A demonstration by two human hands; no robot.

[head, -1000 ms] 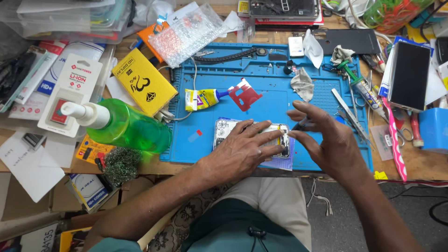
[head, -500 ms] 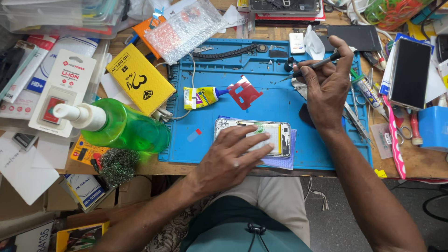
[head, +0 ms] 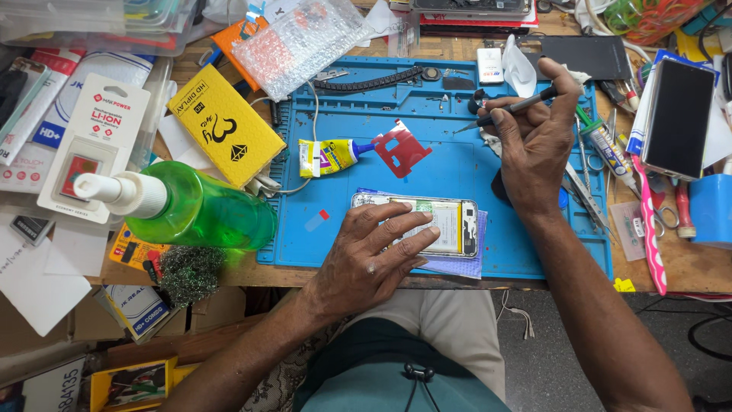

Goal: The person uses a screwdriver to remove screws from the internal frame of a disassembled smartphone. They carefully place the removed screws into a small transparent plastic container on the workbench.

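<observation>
The opened phone [head: 427, 221] lies flat, back removed, battery and innards exposed.

Bright blue work mat [head: 457, 152] under my fingers, translucent green spray bottle [head: 202, 210], yellow box [head: 225, 133] with black markings, red sticker [head: 402, 147], yellow glue tube [head: 328, 157], wood-brown tabletop [head: 686, 263]

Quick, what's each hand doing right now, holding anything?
Left hand: open, fingers flat on the opened phone, holding it down on the blue mat.
Right hand: closed on a thin dark screwdriver.
</observation>
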